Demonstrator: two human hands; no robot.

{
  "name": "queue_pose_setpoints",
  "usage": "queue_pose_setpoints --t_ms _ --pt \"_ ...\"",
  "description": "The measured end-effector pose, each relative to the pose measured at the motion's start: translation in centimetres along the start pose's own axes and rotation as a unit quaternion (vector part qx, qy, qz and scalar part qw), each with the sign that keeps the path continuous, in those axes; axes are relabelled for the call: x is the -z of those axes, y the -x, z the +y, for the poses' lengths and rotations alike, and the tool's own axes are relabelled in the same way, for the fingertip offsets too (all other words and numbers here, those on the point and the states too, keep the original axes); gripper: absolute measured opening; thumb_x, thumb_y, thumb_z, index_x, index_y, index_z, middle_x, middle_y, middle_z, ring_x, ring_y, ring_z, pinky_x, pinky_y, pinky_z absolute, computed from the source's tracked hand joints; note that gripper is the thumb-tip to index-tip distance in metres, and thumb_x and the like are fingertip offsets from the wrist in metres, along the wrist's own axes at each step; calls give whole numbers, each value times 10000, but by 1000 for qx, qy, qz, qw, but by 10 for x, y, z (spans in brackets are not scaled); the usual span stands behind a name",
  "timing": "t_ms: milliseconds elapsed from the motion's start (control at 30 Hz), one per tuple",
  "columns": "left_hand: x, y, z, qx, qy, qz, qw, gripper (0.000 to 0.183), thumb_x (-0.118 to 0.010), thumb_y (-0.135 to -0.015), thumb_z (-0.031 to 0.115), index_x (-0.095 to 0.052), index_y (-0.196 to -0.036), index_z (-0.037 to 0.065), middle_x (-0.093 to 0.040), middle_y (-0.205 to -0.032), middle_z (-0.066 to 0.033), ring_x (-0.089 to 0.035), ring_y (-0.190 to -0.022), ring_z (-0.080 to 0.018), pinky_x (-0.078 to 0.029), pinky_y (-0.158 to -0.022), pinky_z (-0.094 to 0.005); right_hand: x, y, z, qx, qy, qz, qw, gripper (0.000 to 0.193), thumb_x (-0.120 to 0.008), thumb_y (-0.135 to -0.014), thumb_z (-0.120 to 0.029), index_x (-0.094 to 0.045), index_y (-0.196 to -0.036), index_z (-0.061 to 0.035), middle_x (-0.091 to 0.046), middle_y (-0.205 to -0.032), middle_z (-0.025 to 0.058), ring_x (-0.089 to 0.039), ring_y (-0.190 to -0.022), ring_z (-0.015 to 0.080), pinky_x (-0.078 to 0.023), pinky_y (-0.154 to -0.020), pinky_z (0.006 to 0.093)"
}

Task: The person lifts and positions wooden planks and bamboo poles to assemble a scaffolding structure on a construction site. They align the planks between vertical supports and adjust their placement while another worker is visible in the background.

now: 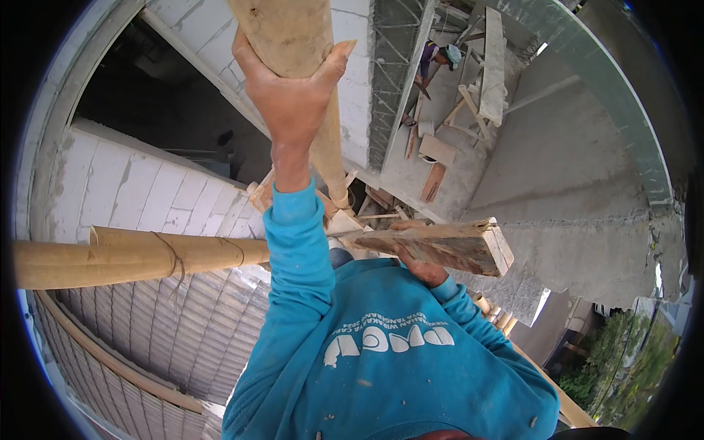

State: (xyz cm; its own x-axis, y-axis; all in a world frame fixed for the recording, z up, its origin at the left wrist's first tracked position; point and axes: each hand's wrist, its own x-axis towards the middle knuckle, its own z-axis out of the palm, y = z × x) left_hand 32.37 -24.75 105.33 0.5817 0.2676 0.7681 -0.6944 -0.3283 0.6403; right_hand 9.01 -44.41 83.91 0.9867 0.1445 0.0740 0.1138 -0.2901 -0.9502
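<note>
My left hand (290, 99), arm raised, is closed around a thick tan bamboo pole (282, 33). The pole runs on behind my wrist and down to the middle of the view. My right hand (424, 270) grips a thick, worn wooden plank (447, 246) from below, in front of my waist. Its sawn end points right, and its left end lies near the foot of the pole. Fingertips show over the plank's upper edge; the rest of the fingers are hidden by the wood.
Tied bamboo poles (147, 257) cross at left above a corrugated roof (169, 323). White block walls (139, 183) surround a dark opening (169, 103). Below at upper right, a person in a cap (440, 55) works among boards (493, 66). A concrete wall (565, 161) rises at right.
</note>
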Motion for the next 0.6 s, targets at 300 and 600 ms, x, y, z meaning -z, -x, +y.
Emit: queue_pose_setpoints --t_ms 300,600 --pt "-2 -5 -14 -45 -12 3 999 885 -948 -672 177 -403 -1320 -84 -566 -1183 -150 -592 -1061 -209 -507 -904 -337 1 -1 -1 -28 -47 19 998 343 -705 -901 -120 -577 -1203 -20 -601 -1203 135 -568 -1142 259 -448 -1007 373" --pt "-1 -2 -5 -9 24 -11 1000 926 -949 -680 201 -376 -1346 -93 -551 -1204 -170 -590 -1088 -229 -504 -929 -338 0 5 -12 -28 -47 29 998 351 -704 -896 -116 -587 -1211 -17 -609 -1205 126 -578 -1137 255 -456 -1000 370"
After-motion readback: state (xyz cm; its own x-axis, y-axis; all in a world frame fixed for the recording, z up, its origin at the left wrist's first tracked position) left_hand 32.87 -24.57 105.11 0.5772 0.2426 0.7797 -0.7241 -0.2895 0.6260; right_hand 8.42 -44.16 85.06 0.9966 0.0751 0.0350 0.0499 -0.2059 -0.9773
